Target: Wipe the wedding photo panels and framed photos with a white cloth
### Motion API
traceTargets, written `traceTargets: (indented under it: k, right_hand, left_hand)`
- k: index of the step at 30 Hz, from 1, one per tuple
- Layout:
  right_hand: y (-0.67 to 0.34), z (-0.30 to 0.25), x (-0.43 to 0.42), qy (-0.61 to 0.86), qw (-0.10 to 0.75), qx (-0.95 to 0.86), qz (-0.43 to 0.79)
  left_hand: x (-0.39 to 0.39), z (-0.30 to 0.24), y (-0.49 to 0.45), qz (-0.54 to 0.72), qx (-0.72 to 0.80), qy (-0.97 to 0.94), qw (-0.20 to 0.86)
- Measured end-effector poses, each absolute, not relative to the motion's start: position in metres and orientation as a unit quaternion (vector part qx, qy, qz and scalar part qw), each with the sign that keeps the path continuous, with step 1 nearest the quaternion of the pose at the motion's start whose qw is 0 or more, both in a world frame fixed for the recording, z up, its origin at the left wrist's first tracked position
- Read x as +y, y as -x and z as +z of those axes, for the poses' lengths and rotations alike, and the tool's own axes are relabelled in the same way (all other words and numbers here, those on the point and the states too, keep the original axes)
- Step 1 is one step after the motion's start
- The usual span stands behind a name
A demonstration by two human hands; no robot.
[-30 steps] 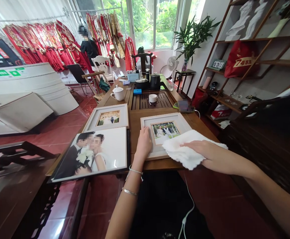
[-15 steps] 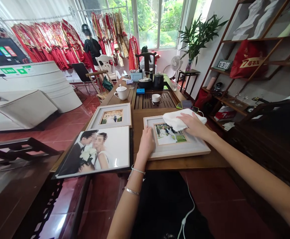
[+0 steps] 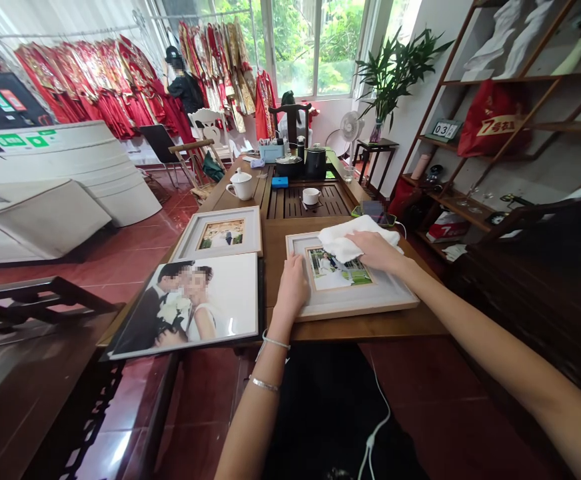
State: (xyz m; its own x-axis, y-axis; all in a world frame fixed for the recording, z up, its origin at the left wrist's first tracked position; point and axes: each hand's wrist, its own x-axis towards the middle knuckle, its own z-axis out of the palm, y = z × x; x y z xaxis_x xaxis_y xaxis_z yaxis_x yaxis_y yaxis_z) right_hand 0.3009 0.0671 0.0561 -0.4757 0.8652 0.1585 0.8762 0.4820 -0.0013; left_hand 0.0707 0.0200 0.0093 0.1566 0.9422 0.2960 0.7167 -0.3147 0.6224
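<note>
A picture frame point(image 3: 355, 307) with a pale wood edge and a small wedding photo lies flat at the table's near edge. My left hand point(image 3: 294, 285) grips its left side, fingers closed over the border. On the frame's upper part, my right hand point(image 3: 374, 250) presses a folded white cloth point(image 3: 338, 239) against the surface; the cloth covers the top of the photo. To the left lie a second framed photo point(image 3: 220, 233) and, nearer me, a large wedding portrait panel point(image 3: 230, 300) that overhangs the table edge.
Beyond the frames stand a white lidded cup point(image 3: 240, 185), a slatted tea tray point(image 3: 290, 207) with a small white cup point(image 3: 311, 195), and a black kettle point(image 3: 315, 160). A phone point(image 3: 378, 213) with a cable lies past the cloth. A person point(image 3: 184, 87) stands by the red garments.
My right hand has slid the cloth slightly to the left across the frame. My left hand keeps its hold on the frame's left side.
</note>
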Motion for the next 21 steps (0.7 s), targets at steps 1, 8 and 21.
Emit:
traceTargets:
  k: [1,8,21]
  right_hand:
    - [-0.299,0.057,0.061,0.498,0.066,-0.864,-0.034]
    - [-0.287,0.074,-0.008,0.390,0.085,-0.911,0.104]
    - [-0.330,0.051,0.004,0.477,0.064,-0.871,-0.095]
  left_hand:
    - [0.020,0.010,-0.071,0.323,0.563,-0.742,0.171]
    - [0.020,0.013,-0.071,0.303,0.567,-0.749,0.161]
    - [0.021,0.012,-0.071,0.313,0.569,-0.741,0.172]
